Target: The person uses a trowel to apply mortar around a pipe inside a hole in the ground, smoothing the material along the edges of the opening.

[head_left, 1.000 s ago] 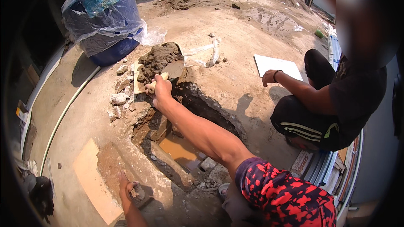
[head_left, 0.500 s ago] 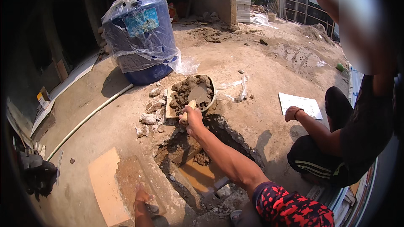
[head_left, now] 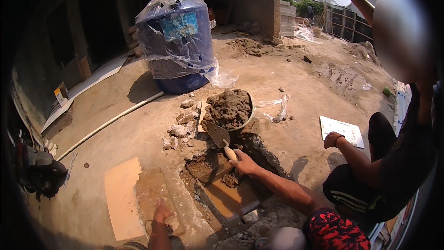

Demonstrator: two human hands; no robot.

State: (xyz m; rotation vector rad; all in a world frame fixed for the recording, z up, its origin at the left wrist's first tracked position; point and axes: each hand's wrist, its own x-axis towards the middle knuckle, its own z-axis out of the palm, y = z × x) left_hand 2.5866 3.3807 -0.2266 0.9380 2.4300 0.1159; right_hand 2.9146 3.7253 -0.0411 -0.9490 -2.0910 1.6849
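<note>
My right hand (head_left: 246, 163) is closed round the wooden handle of a trowel (head_left: 218, 135). Its muddy blade points away from me, over the near edge of the pit's far side, just below a bucket (head_left: 252, 113) heaped with wet brown mortar (head_left: 229, 107). Under my right arm lies a square pit (head_left: 185, 176) with broken edges, mud and brown water (head_left: 229, 199) in it. My left hand (head_left: 162, 213) rests on a mud-smeared slab (head_left: 152, 185) left of the pit, its fingers apparently stretched out and holding nothing.
Broken stones (head_left: 179, 130) lie left of the bucket. Behind stands a plastic-wrapped blue tank (head_left: 175, 41), with a pale pipe (head_left: 111, 124) running from it. To the right another person (head_left: 397, 157) squats, one hand at a white sheet (head_left: 342, 130), the other arm raised.
My right hand has pulled the trowel back from the mortar in the bucket toward the pit, and the blade is now clear of the heap. The view has shifted slightly left.
</note>
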